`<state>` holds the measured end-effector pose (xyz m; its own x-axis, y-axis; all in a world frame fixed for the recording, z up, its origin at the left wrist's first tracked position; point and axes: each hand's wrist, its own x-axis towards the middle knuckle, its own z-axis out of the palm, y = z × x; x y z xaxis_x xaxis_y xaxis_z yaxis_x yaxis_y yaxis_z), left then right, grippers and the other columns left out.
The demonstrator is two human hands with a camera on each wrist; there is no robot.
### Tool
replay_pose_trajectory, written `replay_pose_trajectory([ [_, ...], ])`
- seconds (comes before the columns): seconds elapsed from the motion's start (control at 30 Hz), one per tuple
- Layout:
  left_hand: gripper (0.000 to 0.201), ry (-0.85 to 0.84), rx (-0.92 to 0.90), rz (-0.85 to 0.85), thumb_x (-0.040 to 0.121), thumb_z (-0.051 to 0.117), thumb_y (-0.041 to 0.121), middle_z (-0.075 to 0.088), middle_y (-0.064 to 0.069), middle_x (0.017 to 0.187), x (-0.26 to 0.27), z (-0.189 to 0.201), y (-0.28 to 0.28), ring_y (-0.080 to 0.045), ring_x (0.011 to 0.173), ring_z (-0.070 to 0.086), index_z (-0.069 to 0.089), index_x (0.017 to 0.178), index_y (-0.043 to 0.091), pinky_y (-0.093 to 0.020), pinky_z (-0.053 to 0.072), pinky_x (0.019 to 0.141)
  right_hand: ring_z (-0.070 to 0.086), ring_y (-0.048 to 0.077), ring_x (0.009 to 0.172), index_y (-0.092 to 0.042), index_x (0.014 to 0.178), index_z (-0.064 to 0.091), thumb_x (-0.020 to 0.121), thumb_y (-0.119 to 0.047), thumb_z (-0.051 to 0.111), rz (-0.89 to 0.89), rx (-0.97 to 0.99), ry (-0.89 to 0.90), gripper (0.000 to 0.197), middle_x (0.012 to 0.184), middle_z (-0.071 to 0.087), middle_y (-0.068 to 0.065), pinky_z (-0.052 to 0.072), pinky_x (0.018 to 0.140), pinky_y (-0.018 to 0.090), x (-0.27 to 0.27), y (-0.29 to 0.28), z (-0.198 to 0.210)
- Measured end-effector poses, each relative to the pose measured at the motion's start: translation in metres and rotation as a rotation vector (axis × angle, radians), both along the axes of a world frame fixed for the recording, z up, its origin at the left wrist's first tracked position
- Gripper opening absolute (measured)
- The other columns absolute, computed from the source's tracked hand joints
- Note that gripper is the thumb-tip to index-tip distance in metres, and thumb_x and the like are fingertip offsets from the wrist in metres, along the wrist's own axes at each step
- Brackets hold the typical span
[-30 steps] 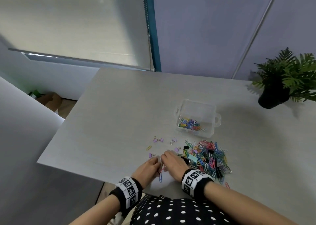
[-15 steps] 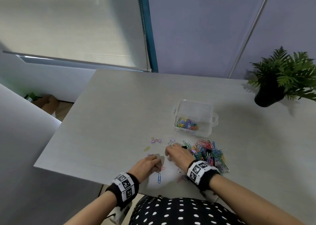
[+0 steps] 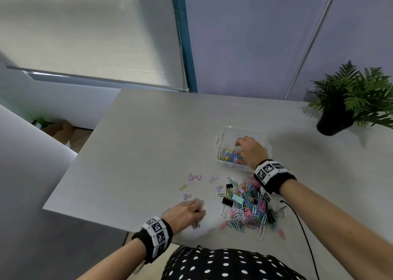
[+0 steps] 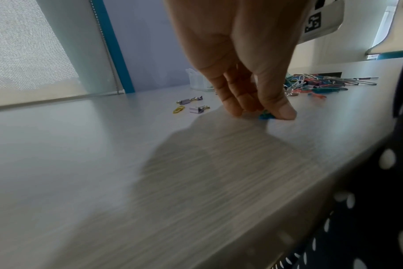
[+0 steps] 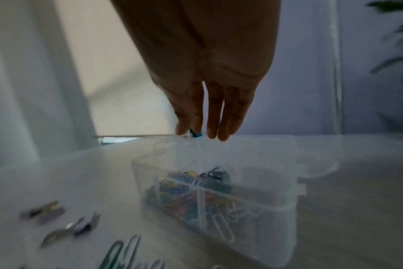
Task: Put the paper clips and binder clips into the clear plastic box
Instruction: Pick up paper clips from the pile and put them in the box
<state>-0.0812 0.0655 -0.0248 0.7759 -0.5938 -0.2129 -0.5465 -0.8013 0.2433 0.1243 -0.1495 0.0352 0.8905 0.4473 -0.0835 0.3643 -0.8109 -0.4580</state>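
Note:
The clear plastic box (image 3: 225, 134) (image 5: 260, 196) stands mid-table and holds several coloured paper clips. My right hand (image 3: 239, 147) (image 5: 197, 134) hovers over it, fingers pointing down and nearly straight. A small teal shape shows at its thumb and forefinger, and I cannot tell whether that is a clip. My left hand (image 3: 196, 216) (image 4: 263, 113) rests near the table's front edge and pinches a blue paper clip (image 3: 198, 225) (image 4: 266, 116) against the tabletop. A pile of coloured paper clips and binder clips (image 3: 248, 205) lies between the box and the front edge.
Loose purple binder clips (image 3: 194, 176) and a yellow paper clip (image 3: 182, 187) lie left of the pile. A potted plant (image 3: 340, 109) stands at the far right. A black cable (image 3: 302, 226) runs from my right wrist. Bare tabletop (image 3: 138, 152) stretches to the left.
My right hand left the near-left edge of the pile and rose forward to hover over the box. My left hand stayed near the front edge and closed on the blue paper clip.

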Motion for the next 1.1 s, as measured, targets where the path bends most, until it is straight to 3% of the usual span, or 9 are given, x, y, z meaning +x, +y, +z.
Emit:
replay_pose_trajectory([
  [0.13, 0.018, 0.060, -0.075, 0.129, 0.076, 0.069, 0.024, 0.061, 0.007, 0.088, 0.002, 0.013, -0.003, -0.010, 0.078, 0.060, 0.063, 0.093, 0.020, -0.018, 0.049, 0.066, 0.058, 0.024, 0.086, -0.007, 0.093, 0.061, 0.082, 0.000, 0.060, 0.315, 0.047, -0.192, 0.013, 0.094, 0.063, 0.010, 0.048, 0.073, 0.030, -0.035, 0.026, 0.001],
  [0.33, 0.016, 0.104, -0.421, 0.817, 0.074, 0.058, -0.008, 0.055, 0.013, 0.070, 0.041, 0.025, 0.035, 0.006, 0.062, 0.050, 0.061, 0.081, 0.005, -0.010, 0.037, 0.062, 0.056, 0.024, 0.092, -0.007, 0.107, 0.055, 0.086, -0.014, 0.059, 0.705, -0.154, 0.081, 0.022, 0.104, 0.059, 0.011, 0.043, 0.067, 0.023, -0.107, 0.062, -0.019],
  [0.47, 0.020, 0.166, -0.285, 0.855, 0.072, 0.061, -0.003, 0.064, -0.010, 0.086, 0.063, 0.023, 0.038, -0.023, 0.081, 0.060, 0.064, 0.090, 0.004, -0.026, 0.043, 0.073, 0.051, 0.031, 0.097, -0.002, 0.110, 0.052, 0.079, -0.021, 0.067, 0.690, -0.257, 0.108, 0.039, 0.108, 0.056, 0.016, 0.044, 0.080, 0.042, -0.129, 0.076, -0.029],
  [0.63, 0.018, 0.199, -0.172, 0.857, 0.072, 0.059, 0.000, 0.064, -0.014, 0.098, 0.065, 0.011, 0.028, -0.029, 0.093, 0.060, 0.063, 0.088, 0.005, -0.031, 0.045, 0.080, 0.053, 0.035, 0.092, 0.003, 0.103, 0.054, 0.076, -0.016, 0.068, 0.663, -0.213, 0.082, 0.036, 0.102, 0.058, 0.020, 0.045, 0.075, 0.044, -0.138, 0.073, -0.033],
  [0.7, 0.016, 0.197, -0.164, 0.852, 0.071, 0.059, -0.001, 0.063, -0.014, 0.098, 0.065, 0.010, 0.028, -0.029, 0.093, 0.059, 0.064, 0.086, 0.004, -0.030, 0.044, 0.079, 0.058, 0.034, 0.084, 0.001, 0.092, 0.058, 0.070, -0.014, 0.073, 0.681, -0.218, 0.044, 0.031, 0.092, 0.063, 0.018, 0.047, 0.070, 0.039, -0.140, 0.072, -0.031],
  [0.8, 0.015, 0.200, -0.140, 0.850, 0.074, 0.058, -0.001, 0.062, -0.013, 0.101, 0.065, 0.009, 0.027, -0.029, 0.095, 0.059, 0.064, 0.087, 0.004, -0.028, 0.043, 0.078, 0.058, 0.012, 0.054, -0.019, 0.058, 0.059, 0.030, -0.035, 0.090, 0.672, -0.348, 0.120, 0.045, 0.058, 0.060, -0.006, 0.038, 0.043, 0.018, -0.143, 0.075, -0.032],
  [0.87, 0.013, 0.211, -0.100, 0.858, 0.078, 0.055, 0.001, 0.059, -0.011, 0.105, 0.065, 0.007, 0.027, -0.028, 0.097, 0.058, 0.062, 0.089, 0.006, -0.029, 0.043, 0.077, 0.056, 0.010, 0.048, -0.022, 0.050, 0.055, 0.019, -0.038, 0.090, 0.657, -0.296, 0.075, 0.049, 0.051, 0.056, -0.008, 0.035, 0.039, 0.015, -0.140, 0.078, -0.042],
  [0.97, 0.011, 0.227, -0.066, 0.861, 0.083, 0.052, 0.006, 0.056, -0.007, 0.107, 0.064, 0.007, 0.026, -0.026, 0.099, 0.057, 0.060, 0.089, 0.010, -0.028, 0.040, 0.075, 0.063, 0.026, 0.064, -0.009, 0.065, 0.059, 0.049, -0.023, 0.087, 0.692, -0.253, 0.023, 0.035, 0.065, 0.063, 0.007, 0.045, 0.052, 0.025, -0.136, 0.072, -0.039],
  [1.1, 0.007, 0.273, -0.003, 0.837, 0.086, 0.051, 0.011, 0.057, -0.007, 0.111, 0.065, 0.010, 0.027, -0.027, 0.104, 0.055, 0.055, 0.086, 0.017, -0.028, 0.037, 0.075, 0.054, 0.034, 0.093, 0.002, 0.095, 0.053, 0.085, -0.004, 0.057, 0.637, -0.236, 0.031, 0.012, 0.096, 0.060, 0.023, 0.035, 0.065, 0.040, -0.123, 0.057, -0.038],
])
